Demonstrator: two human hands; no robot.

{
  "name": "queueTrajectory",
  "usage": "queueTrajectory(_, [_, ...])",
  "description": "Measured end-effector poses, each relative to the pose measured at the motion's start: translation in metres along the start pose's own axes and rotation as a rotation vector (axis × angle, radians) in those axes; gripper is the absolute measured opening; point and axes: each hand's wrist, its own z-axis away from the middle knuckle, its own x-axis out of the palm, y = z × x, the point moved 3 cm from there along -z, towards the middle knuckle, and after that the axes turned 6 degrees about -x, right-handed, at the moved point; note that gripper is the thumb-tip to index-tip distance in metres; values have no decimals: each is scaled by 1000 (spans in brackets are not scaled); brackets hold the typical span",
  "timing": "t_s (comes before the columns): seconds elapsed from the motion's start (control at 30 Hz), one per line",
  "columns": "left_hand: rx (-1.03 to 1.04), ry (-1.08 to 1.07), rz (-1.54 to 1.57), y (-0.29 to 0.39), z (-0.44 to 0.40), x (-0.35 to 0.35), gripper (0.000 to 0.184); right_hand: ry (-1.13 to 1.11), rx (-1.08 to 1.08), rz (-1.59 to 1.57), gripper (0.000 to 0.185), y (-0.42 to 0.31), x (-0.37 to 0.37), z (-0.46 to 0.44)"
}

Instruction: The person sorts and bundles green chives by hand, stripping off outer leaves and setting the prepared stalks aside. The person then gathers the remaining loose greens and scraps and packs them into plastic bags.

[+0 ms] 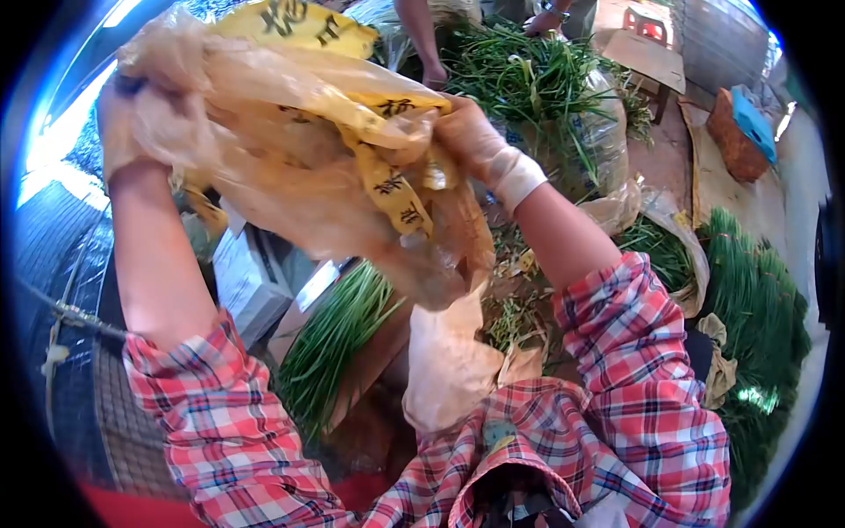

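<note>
A large translucent plastic bag (264,158) with yellow printed patches and black characters is stretched between my raised hands. My left hand (141,123), partly covered by the bag's film, grips its upper left part. At the other side my right hand (471,136), in a pale glove with a white band at the wrist, holds the bag's right edge. The bag sags in loose folds between them. Below it lies a bunch of long green leaves (339,339), probably chives, on a board near my lap.
A heap of leafy green stalks (537,88) lies ahead, with another person's hand (436,75) beside it. Stacked green bundles (753,308) line the right side. A white box (251,273) stands at left. A low stool (647,53) and a reddish basket (739,136) are farther back.
</note>
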Motion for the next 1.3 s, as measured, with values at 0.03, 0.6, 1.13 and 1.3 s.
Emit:
queueTrajectory(0.03, [-192, -94, 487, -39, -11, 4, 24, 57, 66, 127, 27, 13, -25, -15])
queueTrajectory(0.6, [-553, -147, -415, -432, 64, 110, 36, 863, 529, 593, 57, 297, -330, 111])
queueTrajectory(1.13, [-1163, -860, -1040, -610, 272, 189, 65, 251, 471, 1462, 34, 289, -301, 85])
queueTrajectory(1.3, [-722, -1845, -739, -517, 315, 291, 38, 1016, 175, -170, 26, 236, -317, 76])
